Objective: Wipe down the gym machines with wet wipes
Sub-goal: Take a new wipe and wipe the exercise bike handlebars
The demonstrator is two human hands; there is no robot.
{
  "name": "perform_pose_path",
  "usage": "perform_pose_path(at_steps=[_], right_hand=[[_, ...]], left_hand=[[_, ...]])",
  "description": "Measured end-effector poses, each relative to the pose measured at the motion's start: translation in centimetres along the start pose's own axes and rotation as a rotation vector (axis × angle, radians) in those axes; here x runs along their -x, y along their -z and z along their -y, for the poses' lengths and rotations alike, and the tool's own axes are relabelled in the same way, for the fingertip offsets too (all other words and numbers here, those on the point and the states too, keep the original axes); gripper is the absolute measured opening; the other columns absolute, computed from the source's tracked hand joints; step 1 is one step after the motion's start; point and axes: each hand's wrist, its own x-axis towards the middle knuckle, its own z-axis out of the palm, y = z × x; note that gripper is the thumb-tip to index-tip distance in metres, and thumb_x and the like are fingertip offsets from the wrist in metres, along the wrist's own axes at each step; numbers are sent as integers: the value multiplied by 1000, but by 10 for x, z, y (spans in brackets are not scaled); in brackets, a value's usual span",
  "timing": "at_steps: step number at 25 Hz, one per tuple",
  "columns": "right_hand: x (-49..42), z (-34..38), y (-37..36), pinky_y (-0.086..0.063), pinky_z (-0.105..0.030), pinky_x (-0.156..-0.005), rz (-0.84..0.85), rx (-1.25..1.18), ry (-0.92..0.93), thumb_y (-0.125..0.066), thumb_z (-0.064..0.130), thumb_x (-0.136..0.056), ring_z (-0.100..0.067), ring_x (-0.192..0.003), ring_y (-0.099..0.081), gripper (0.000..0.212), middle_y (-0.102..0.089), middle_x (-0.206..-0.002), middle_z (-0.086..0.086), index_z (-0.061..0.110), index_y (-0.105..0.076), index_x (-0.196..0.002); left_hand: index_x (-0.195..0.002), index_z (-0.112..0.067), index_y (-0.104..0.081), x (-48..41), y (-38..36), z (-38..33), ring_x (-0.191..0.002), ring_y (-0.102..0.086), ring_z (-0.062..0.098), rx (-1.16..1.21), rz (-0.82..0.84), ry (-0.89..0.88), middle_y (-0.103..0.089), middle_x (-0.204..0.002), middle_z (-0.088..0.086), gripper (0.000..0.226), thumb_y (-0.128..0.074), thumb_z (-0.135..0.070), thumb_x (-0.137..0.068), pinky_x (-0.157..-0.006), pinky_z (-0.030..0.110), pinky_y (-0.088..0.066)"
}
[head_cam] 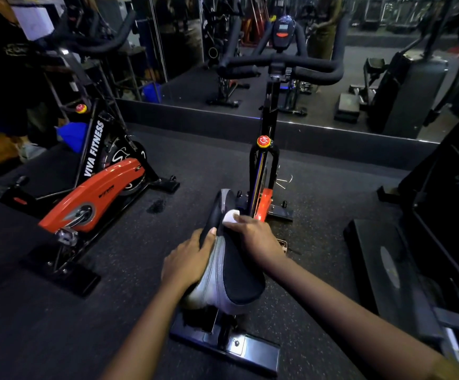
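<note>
I stand behind a spin bike whose black and grey saddle (233,272) points away from me. My left hand (187,259) grips the saddle's left side, thumb on top. My right hand (253,239) holds a white wet wipe (230,216) and presses it against the saddle's narrow nose. Beyond the saddle rise the bike's frame post with a red knob (263,141), the black handlebars (283,67) and a small console (283,30).
A second black and orange spin bike (96,187) marked VIVA FITNESS stands to the left. A black stepper machine (414,270) is close on the right. A mirror wall (184,37) runs across the back above dark rubber flooring (195,160). A person stands at the far left.
</note>
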Motion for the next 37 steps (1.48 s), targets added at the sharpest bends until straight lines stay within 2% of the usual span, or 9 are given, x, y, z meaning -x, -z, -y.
perform_pose_path(at_steps=[3,5,9,14,19,22,24,33,37], right_hand=[[35,5,-2,-41,-29,-93,-65,-28,78,-54,2,-83,-23,-117,-55,52,-53,-136,-4,25,-55,-129],[52,-2,-2,-46,-21,-84,-124,-140,126,-62,-6,-65,-15,-102,-63,54,-66,-117,-2,21,-69,-112],[23,-17,12,-40,-4,-62,-281,-432,-178,-54,-11,-74,1,-70,-61,46,-73,-91,0,16,-71,-107],[-25,-18,-18,-33,-1,-82,-242,-500,-314,-48,-7,-82,-10,-112,-57,45,-61,-122,-7,10,-60,-123],[25,-16,-19,-36,4,-73,-231,-592,-285,-49,-12,-82,28,-76,-48,41,-72,-96,-8,7,-66,-114],[57,-13,-21,-33,4,-82,-243,-554,-239,-51,-15,-77,13,-102,-53,47,-68,-110,0,13,-69,-109],[72,-12,-23,-34,3,-85,-277,-522,-239,-51,-17,-71,1,-106,-55,51,-69,-109,1,15,-71,-106],[142,52,-45,-34,-9,-90,-583,-443,-455,-59,-18,-69,-24,-100,-66,45,-67,-111,-12,5,-70,-107],[149,92,-67,-45,-26,-76,-623,-395,-492,-62,-11,-69,-30,-83,-69,44,-68,-108,-15,7,-69,-109]], left_hand=[[-144,-34,-31,1,0,-1,-127,-45,33,10,-1,3,-46,-144,6,62,-13,-64,-93,-102,42,-32],[-144,-33,-31,2,0,-1,-127,-45,33,12,-1,-5,-46,-144,6,63,-13,-64,-93,-102,42,-32],[-145,-32,-30,0,-1,2,-128,-45,33,9,3,0,-46,-144,7,64,-13,-64,-93,-103,43,-32],[-143,-33,-33,0,-1,1,-125,-47,33,1,-2,-3,-48,-141,8,60,-15,-64,-94,-100,42,-34],[-139,-33,-36,0,0,0,-124,-48,33,3,-6,-9,-51,-139,8,58,-15,-64,-94,-100,42,-34],[-140,-32,-37,2,0,-1,-125,-47,34,-12,-11,-8,-50,-140,10,59,-16,-63,-95,-100,42,-33],[-139,-30,-38,2,1,-2,-123,-48,35,-2,-14,-6,-51,-138,12,59,-17,-63,-95,-99,42,-34],[-142,-24,-38,8,2,-3,-126,-45,38,16,-18,9,-47,-139,18,66,-17,-65,-94,-100,44,-35],[-140,-21,-40,10,3,-1,-126,-44,38,30,-17,2,-46,-139,20,65,-18,-63,-95,-101,43,-34]])
